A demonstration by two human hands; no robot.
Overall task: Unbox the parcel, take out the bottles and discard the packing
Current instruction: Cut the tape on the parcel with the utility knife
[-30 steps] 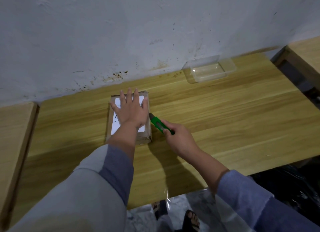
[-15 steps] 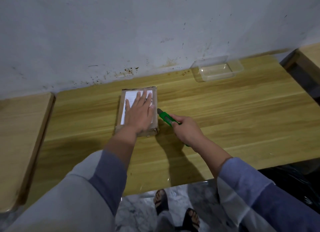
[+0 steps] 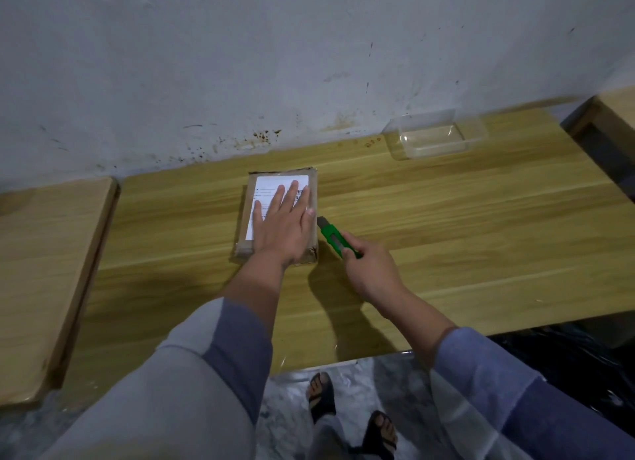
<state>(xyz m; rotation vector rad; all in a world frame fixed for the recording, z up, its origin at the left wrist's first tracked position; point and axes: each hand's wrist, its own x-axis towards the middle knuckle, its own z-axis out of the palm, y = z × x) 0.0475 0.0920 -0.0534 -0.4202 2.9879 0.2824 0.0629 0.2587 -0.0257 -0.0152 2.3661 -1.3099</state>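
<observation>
Pressing parcel flat on table, left hand fingers spread.
Green knife is gripped by right hand, blade beside parcel's right edge.

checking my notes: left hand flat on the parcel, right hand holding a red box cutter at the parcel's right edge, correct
Not quite: the box cutter is green, not red, as the head view shows. The rest holds: the left hand lies flat on the parcel, and the right hand holds the cutter at its right edge.
</observation>
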